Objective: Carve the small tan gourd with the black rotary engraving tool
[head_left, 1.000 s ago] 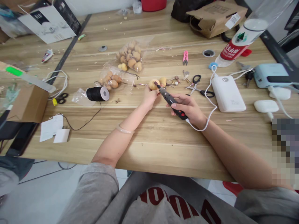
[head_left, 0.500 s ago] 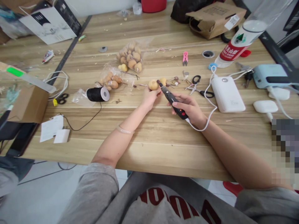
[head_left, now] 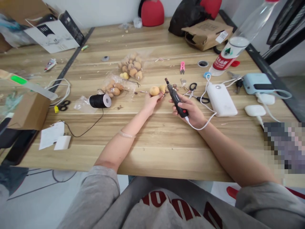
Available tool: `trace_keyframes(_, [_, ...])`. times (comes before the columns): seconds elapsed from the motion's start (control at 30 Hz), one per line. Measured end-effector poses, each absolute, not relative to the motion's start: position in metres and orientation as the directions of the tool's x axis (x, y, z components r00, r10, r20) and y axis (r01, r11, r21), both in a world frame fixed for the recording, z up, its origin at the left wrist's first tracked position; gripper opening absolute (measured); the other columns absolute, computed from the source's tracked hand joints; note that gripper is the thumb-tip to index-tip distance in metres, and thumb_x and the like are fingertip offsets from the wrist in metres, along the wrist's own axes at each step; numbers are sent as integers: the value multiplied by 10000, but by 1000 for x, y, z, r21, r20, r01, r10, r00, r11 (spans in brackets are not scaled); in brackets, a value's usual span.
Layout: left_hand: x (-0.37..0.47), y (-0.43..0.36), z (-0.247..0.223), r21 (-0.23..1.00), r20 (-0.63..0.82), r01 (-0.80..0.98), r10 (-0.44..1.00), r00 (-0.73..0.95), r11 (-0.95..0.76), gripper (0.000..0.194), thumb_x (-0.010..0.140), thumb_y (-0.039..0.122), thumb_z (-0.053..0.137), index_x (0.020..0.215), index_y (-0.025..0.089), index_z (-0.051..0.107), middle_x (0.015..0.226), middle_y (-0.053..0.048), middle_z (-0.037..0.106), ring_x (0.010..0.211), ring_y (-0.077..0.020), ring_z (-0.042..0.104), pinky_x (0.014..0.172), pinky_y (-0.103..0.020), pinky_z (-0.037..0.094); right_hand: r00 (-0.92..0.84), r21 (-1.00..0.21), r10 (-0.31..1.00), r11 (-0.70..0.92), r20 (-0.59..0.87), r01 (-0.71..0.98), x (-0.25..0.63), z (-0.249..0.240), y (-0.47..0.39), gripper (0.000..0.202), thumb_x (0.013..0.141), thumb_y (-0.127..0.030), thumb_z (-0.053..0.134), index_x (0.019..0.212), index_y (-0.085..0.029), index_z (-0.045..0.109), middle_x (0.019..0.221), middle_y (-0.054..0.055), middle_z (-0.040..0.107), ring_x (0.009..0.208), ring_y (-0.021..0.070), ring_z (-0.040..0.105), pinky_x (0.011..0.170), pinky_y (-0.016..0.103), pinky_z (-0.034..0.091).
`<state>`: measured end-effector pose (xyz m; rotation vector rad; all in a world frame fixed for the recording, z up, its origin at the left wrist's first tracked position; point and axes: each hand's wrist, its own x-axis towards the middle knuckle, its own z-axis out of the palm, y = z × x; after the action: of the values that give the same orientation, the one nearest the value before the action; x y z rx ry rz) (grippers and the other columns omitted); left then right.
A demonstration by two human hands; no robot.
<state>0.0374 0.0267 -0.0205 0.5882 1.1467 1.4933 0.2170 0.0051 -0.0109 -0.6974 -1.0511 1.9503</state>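
Near the middle of the table, my left hand [head_left: 152, 102] is closed on a round tan nut-like piece [head_left: 154, 91]. A second yellowish piece [head_left: 162, 88] shows just beside it at my fingertips. My right hand [head_left: 188, 108] grips a black rotary tool [head_left: 176, 101], its brown tip pointing up and away, apart from the round pieces. A white cable [head_left: 202, 126] runs from the tool's lower end toward a white power bank [head_left: 221, 100]. Small bits and black-handled scissors [head_left: 193, 86] lie beyond my right hand.
Bagged round pieces [head_left: 132, 66], more bagged pieces [head_left: 113, 88] and a black thread spool [head_left: 100, 100] lie left of centre. Pink snips [head_left: 182, 67] are behind. At the right stand a large bottle [head_left: 222, 60] and a blue device [head_left: 256, 83]. A cardboard box [head_left: 30, 109] is at the left.
The rotary tool's tip has moved away from the round piece, and its red-orange light no longer shows. My left hand still holds the piece. The camera view has shifted.
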Motion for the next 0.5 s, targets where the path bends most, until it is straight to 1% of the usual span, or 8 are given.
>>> trace_keyframes(0.07, [37,26,-19,888,-211,-454,945,-250,78,150,705,-11,692,757,124,653,759,-5,695,740,-92,658,903,-289,516,-560,-831,823,-374,-93,-412,217,-9,4,587,714,-180,705,1281,-245,568,1204,58,649,715,99,604,552,219,508])
trace_keyframes(0.17, [37,25,-18,899,-200,-431,950,-242,80,146,687,-7,704,754,119,672,749,-9,699,710,-90,652,874,-277,520,-570,-817,818,-377,-74,-435,217,-7,4,569,705,-169,723,1251,-249,586,1217,58,646,712,96,593,513,198,489])
trace_keyframes(0.23, [37,24,-16,896,-202,-436,949,-241,80,142,674,-2,718,737,116,670,734,-9,698,695,-89,649,848,-263,524,-570,-813,820,-366,-51,-453,217,-7,4,566,690,-164,737,1232,-253,599,1231,57,643,735,98,597,544,202,509])
trace_keyframes(0.33, [36,23,-13,888,-199,-453,951,-236,73,163,650,-14,735,711,113,652,694,-6,684,671,-87,646,801,-246,525,-608,-824,793,-361,-25,-437,218,-6,3,654,634,-129,765,1252,-265,599,1285,60,623,793,113,607,603,223,543])
trace_keyframes(0.43, [36,21,-11,889,-183,-454,956,-231,60,185,632,-14,753,690,112,631,667,-5,674,646,-82,637,770,-238,525,-625,-835,780,-334,14,-437,218,-6,2,688,607,-140,792,1258,-259,604,1286,70,623,771,107,590,554,196,510])
trace_keyframes(0.5, [36,20,-11,889,-176,-454,955,-239,50,210,617,-19,761,715,115,633,673,-4,680,652,-81,639,765,-231,525,-632,-842,774,-320,33,-435,219,-6,1,654,623,-170,793,1245,-262,613,1261,68,635,738,93,574,523,176,478])
